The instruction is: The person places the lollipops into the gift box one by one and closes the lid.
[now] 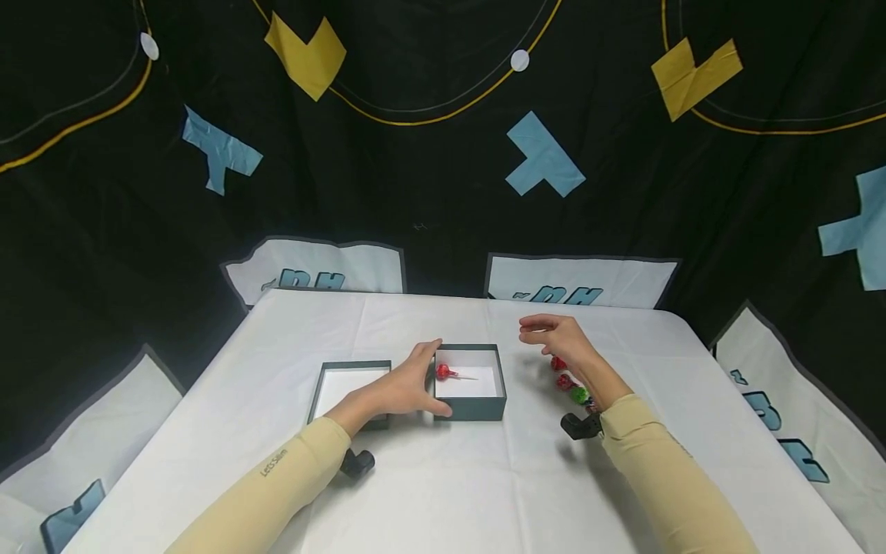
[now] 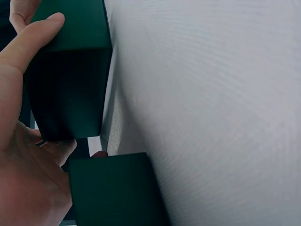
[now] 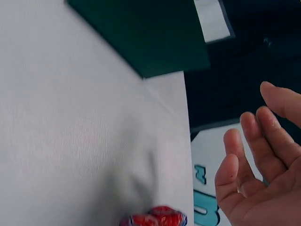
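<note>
My left hand (image 1: 408, 382) holds a dark green box (image 1: 471, 409) by its left side, thumb on the front wall and fingers toward the back. A lollipop (image 1: 444, 372) with a red wrapped head and a pale stick lies on the box's white bottom. In the left wrist view the thumb rests on the green box (image 2: 70, 89). Right of the box, my right hand (image 1: 562, 338) hovers above the table, holding nothing; the right wrist view shows its fingers loosely bent. Several lollipops (image 1: 564, 382), red and green, lie under the right forearm, partly hidden by it.
A second, shallower dark green tray or lid (image 1: 346, 377) with a white inside stands left of the box, partly behind the left hand. A white cloth covers the table (image 1: 471, 485). Black curtains (image 1: 415, 185) with taped patches hang behind it.
</note>
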{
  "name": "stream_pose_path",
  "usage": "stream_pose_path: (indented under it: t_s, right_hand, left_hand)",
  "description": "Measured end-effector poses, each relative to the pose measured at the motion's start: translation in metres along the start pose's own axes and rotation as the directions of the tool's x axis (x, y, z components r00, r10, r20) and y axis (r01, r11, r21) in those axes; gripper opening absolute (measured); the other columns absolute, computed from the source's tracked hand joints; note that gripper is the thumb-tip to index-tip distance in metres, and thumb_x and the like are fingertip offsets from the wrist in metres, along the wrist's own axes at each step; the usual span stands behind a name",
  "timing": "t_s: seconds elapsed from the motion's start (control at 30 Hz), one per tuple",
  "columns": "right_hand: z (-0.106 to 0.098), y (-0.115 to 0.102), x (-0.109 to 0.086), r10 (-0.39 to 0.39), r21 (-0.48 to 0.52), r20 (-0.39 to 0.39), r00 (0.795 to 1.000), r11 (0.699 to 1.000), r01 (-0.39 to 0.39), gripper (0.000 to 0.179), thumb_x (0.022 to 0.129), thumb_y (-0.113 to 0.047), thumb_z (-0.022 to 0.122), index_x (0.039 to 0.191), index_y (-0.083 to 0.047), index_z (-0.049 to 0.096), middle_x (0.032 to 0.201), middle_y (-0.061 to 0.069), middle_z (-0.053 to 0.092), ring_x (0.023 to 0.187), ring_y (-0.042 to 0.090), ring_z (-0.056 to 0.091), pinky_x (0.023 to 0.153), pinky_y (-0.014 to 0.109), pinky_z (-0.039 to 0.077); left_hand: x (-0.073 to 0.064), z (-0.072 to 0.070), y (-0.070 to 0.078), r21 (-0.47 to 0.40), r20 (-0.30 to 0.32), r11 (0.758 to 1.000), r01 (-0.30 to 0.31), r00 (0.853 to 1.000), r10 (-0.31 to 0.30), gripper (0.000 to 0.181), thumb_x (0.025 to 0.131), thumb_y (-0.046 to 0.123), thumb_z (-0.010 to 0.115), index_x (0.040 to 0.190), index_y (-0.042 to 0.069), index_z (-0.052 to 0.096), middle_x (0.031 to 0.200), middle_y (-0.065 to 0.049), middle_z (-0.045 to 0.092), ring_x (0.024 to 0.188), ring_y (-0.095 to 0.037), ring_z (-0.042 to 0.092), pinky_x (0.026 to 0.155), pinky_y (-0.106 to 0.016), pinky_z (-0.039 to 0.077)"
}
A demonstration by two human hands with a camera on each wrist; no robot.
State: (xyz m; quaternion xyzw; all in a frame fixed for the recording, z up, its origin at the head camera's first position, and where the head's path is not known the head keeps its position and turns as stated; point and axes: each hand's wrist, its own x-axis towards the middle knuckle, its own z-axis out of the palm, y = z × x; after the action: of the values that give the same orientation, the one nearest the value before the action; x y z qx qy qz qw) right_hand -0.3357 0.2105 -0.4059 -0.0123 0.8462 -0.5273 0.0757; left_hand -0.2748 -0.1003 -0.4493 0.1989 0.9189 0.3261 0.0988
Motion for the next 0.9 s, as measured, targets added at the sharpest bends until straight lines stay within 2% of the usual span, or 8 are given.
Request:
stream_pose_path:
  t_s: [0.3, 0.6, 0.9]
  right_hand:
    - [-0.019, 0.015, 0.008, 0.000, -0.004, 0.007, 1.000, 1.000, 0.000, 0.041, 0.090, -0.027, 0.076, 0.129, -0.015, 0.068, 0.133, 0.008, 0.066, 0.117, 0.025, 0.059, 0.097, 0.048, 0.049]
    - [-0.036, 0.030, 0.014, -0.032, -0.066, 0.012, 0.999, 0.997, 0.033, 0.043, 0.095, -0.026, 0.070, 0.134, -0.010, 0.063, 0.138, 0.013, 0.063, 0.121, 0.029, 0.060, 0.094, 0.045, 0.050]
    - [-0.050, 0.038, 0.014, -0.021, -0.092, 0.030, 0.999, 0.995, 0.023, 0.048, 0.096, -0.027, 0.068, 0.138, -0.007, 0.059, 0.142, 0.016, 0.059, 0.127, 0.032, 0.055, 0.102, 0.051, 0.047]
  left_hand:
    - [0.001, -0.001, -0.001, 0.001, -0.001, 1.000, 0.001, 1.000, -0.001, 0.127, 0.069, 0.051, 0.089, 0.163, 0.018, 0.011, 0.164, -0.007, 0.021, 0.143, -0.026, 0.039, 0.116, -0.051, 0.037]
    - [0.000, -0.001, -0.001, -0.015, 0.005, 1.000, -0.001, 1.000, 0.001, 0.127, 0.068, 0.050, 0.089, 0.163, 0.016, 0.011, 0.164, -0.007, 0.020, 0.144, -0.026, 0.038, 0.116, -0.052, 0.036]
    - [0.001, 0.001, -0.002, -0.008, -0.001, 1.000, -0.008, 1.000, 0.008, 0.127, 0.069, 0.050, 0.089, 0.163, 0.015, 0.011, 0.164, -0.007, 0.020, 0.144, -0.026, 0.038, 0.117, -0.051, 0.036]
